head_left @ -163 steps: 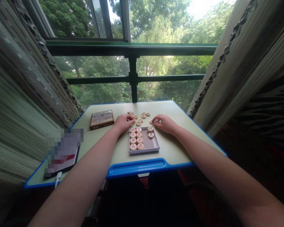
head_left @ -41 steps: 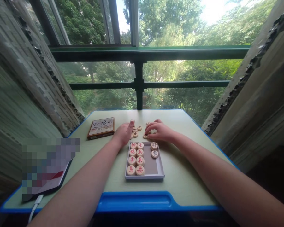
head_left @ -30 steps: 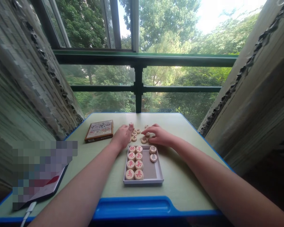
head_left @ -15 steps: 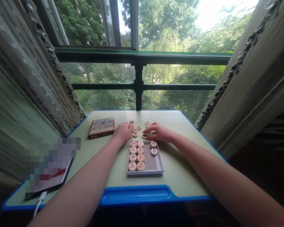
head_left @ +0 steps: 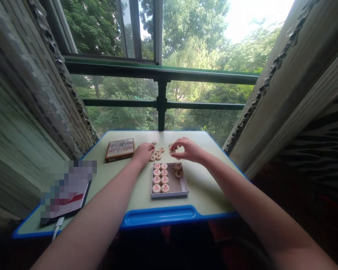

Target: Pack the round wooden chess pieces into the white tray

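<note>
A shallow grey tray (head_left: 183, 186) lies on the pale green table (head_left: 205, 187) and holds several round wooden chess pieces (head_left: 160, 177) in two columns, plus two more at its far right corner. Several loose chess pieces (head_left: 157, 153) lie just beyond it. My left hand (head_left: 142, 153) rests on the table with curled fingers touching the loose pieces. My right hand (head_left: 187, 149) is lifted a little above the tray's far edge, its thumb and forefinger pinched on one chess piece (head_left: 172, 151).
The printed box lid (head_left: 119, 149) lies at the far left of the table. A blurred flat device (head_left: 66, 191) with a white cable (head_left: 57, 228) sits at the near left corner. A blue groove (head_left: 160, 215) runs along the front edge. A green railing (head_left: 160, 101) stands behind; curtains hang on both sides.
My right hand has risen off the table with a piece pinched in its fingers. My left hand has stayed at the loose pieces. The camera has pulled back slightly.
</note>
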Demonstrator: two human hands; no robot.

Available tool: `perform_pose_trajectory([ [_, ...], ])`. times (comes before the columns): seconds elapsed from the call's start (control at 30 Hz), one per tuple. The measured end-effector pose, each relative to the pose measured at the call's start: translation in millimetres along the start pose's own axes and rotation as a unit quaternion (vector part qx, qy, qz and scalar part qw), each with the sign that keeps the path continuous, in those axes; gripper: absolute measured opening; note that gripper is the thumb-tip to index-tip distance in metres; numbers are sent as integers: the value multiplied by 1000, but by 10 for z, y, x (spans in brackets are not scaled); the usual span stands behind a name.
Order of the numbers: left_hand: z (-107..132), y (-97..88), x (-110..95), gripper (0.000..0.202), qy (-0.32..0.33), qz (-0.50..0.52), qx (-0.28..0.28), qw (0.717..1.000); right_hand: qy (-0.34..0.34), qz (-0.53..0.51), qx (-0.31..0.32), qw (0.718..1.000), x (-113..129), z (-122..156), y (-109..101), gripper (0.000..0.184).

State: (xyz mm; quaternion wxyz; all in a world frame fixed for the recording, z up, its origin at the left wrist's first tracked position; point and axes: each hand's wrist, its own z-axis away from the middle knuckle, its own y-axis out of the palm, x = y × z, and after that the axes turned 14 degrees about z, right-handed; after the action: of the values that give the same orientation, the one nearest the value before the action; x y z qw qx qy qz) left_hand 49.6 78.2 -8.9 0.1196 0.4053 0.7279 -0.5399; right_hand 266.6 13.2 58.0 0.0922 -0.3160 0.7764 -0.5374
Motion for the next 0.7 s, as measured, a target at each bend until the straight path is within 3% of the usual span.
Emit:
perform_pose_trajectory([
  [0.17, 30, -24, -45, 19, 48, 33, -28, 998, 1, -15, 13, 1000, 188, 240, -133, 16],
  [0.37, 95, -43, -220, 18, 138, 61, -24, 988, 58, -82, -7, 995, 207, 629, 55, 20],
  [0.5, 134, -40, -301, 17, 177, 53, -4, 983, 57, -83, 54, 993, 153, 673, 134, 23],
  [0.7, 163, -45, -297, 17, 173, 32, 4, 984, 66, -79, 69, 992, 146, 657, 125, 25],
])
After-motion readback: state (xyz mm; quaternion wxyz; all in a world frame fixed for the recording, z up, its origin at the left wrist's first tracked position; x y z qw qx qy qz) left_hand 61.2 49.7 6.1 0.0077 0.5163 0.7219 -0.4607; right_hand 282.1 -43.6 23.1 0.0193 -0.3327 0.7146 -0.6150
